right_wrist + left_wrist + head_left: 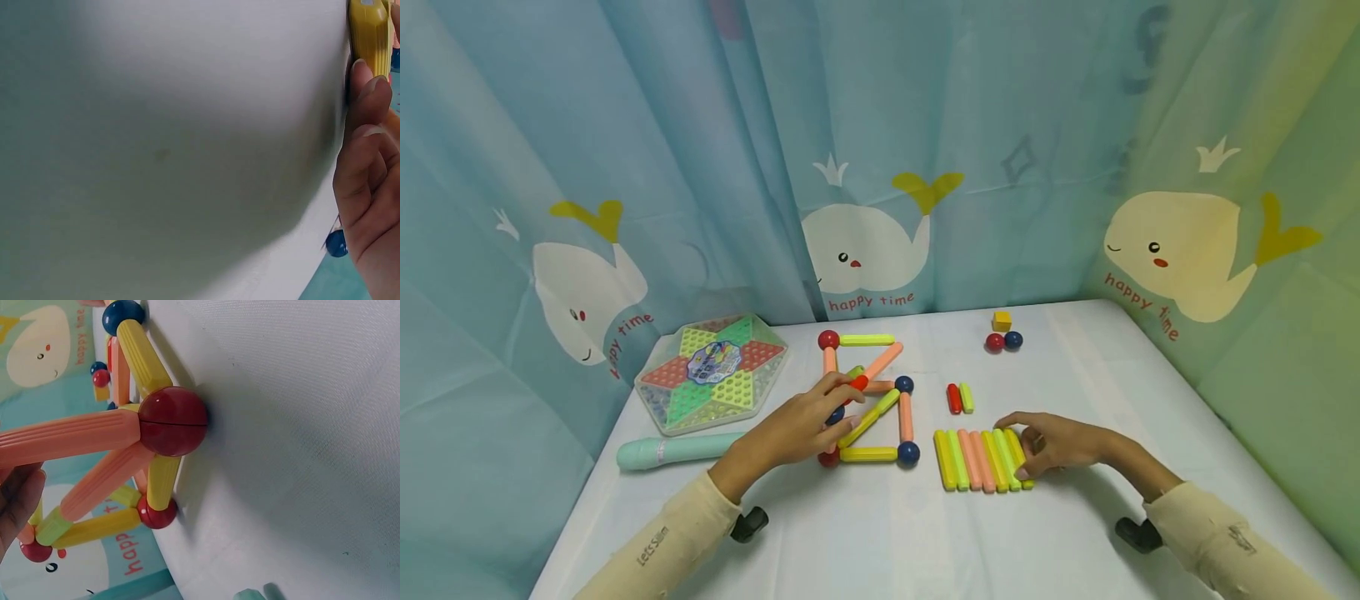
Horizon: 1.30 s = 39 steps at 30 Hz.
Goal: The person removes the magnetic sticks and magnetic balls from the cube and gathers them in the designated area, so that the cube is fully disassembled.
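A magnetic stick-and-ball structure (868, 454) stands on the table in front of my left hand (808, 421). My left fingers are bent over its left side, by a blue ball (835, 414) and a red stick (858, 384). The left wrist view shows its salmon stick (69, 437) running into a red ball (173, 422), with fingertips just below the stick. A row of yellow, green and salmon sticks (975, 461) lies side by side to the right. My right hand (1056, 446) pinches the rightmost yellow stick (370, 37) between thumb and fingers.
A short red stick (953, 398) and a short green stick (967, 397) lie behind the row. Further back are a yellow cube (1002, 321), a red ball (995, 342) and a blue ball (1013, 340). A Chinese checkers board (711, 375) and a mint microphone-shaped object (677, 450) lie left.
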Motion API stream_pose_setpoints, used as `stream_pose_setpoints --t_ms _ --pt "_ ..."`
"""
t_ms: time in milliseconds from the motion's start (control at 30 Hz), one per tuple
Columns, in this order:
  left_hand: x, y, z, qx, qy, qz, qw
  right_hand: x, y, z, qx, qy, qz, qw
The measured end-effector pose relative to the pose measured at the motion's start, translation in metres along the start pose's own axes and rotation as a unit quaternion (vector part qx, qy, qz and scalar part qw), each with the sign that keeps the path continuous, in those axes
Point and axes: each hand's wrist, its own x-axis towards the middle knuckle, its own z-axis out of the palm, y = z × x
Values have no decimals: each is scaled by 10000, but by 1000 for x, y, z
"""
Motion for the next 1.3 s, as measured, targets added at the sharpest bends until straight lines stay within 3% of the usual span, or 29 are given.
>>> stream_pose_setpoints --t_ms 200,367,567,700,767,867,1033,1133,1300 --pt "0 -1 1 -60 155 118 9998 -6 2 1 12 36 -80 10000" --pt "1 0 1 -118 124 94 9998 -9 -3 -5 -265 325 -467 9980" --pt "1 -2 -1 -170 130 100 9997 3 -36 -21 -667 1456 -1009 9819" --pt "-1 -3 -1 -187 129 74 9997 27 -73 -26 -663 2278 -1238 9635" --pt "-1 -3 -1 -225 142 42 9996 42 -92 -26 -485 2478 -1197 9602" --pt "-2 -3 -1 -278 181 7 9994 67 -116 -23 -94 2392 -955 9662" --pt "-1 -3 3 -263 185 84 9995 98 -139 -17 726 1768 -600 9797" --pt "-2 -4 5 -263 201 88 9994 109 -142 -18 1019 1580 -529 9807" --pt "-2 -6 5 -285 248 47 9993 118 -143 -25 1236 1733 -491 9759"
